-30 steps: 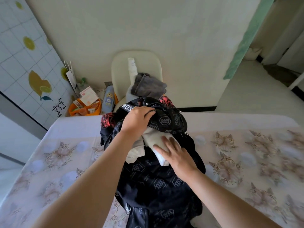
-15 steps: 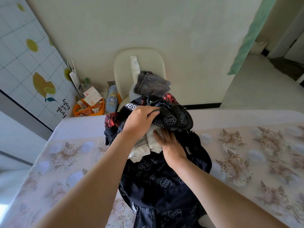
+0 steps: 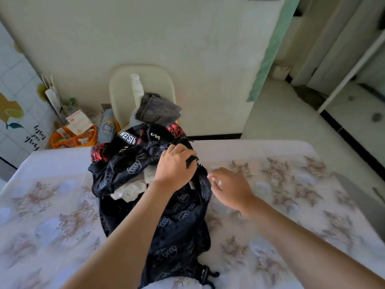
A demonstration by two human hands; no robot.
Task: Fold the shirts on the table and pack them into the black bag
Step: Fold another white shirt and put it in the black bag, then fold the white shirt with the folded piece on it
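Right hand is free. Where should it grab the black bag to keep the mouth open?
Probably the mouth's right-side rim, just below where the left hand grips the black bag. Come in from the right, where the right hand hovers: that edge looks raised and pinchable, and the white shirt inside lies clear of it.

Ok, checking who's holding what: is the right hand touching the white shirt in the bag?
Apart. The head view shows the right hand beside the black bag, over the tablecloth, with the bag's rim between it and the white shirt.
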